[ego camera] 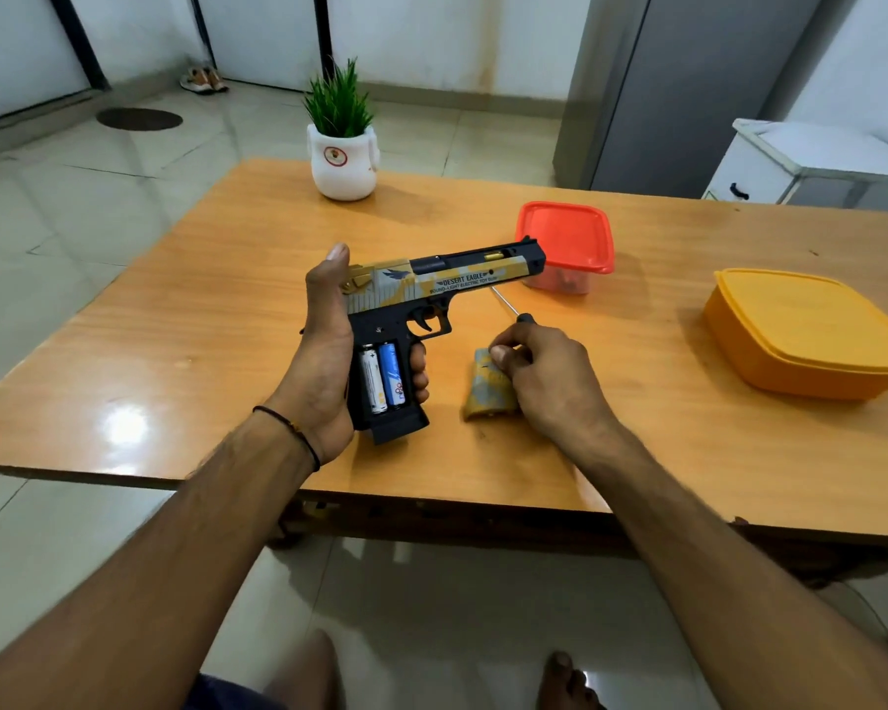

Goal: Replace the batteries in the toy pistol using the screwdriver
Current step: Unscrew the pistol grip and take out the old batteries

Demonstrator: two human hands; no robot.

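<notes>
The toy pistol (pixel 431 284) is held over the tabletop (pixel 226 299), side turned upward so the two batteries (pixel 383 374) in its open handle compartment are exposed. The left hand (pixel 324 351) has its grip wrapped round the handle. The screwdriver (pixel 506 304) is pinched in the grip of the right hand (pixel 549 371), over the detached cover (pixel 485 392), probably kept close for refitting.

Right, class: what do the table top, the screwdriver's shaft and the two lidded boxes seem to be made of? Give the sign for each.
The orange-brown table top: wood or wood-look laminate, glossy; grain lines, bright glare. The thin silver screwdriver shaft: probably bare metal; grey sheen. The red-lidded clear box and the yellow-orange lidded box: likely plastic; moulded rims, even colour, one see-through wall.
</notes>
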